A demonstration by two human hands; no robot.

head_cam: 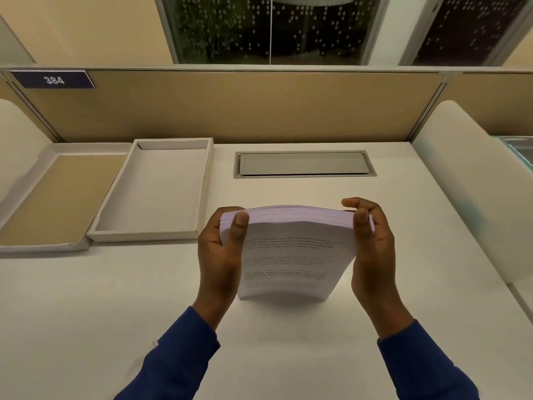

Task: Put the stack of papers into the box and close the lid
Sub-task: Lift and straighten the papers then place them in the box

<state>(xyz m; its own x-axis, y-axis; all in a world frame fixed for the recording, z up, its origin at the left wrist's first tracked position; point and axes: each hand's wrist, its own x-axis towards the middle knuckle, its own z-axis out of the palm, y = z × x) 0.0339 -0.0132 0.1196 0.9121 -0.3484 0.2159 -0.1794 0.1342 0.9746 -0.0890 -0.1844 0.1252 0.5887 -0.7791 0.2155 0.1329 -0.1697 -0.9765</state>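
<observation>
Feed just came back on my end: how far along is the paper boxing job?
Done: the box sits open and empty, with its lid lying inside-up to its left. In hand: the left hand and right hand grip the stack of papers upright by its sides, its bottom edge on the desk. Left: lay the stack in the box, then close the lid.

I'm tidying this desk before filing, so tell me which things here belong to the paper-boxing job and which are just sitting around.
Part of the job:
stack of papers, held upright on the desk by left hand and right hand
open box
lid, lying beside it

Just there:
cable hatch
number sign 384
desk divider
</observation>
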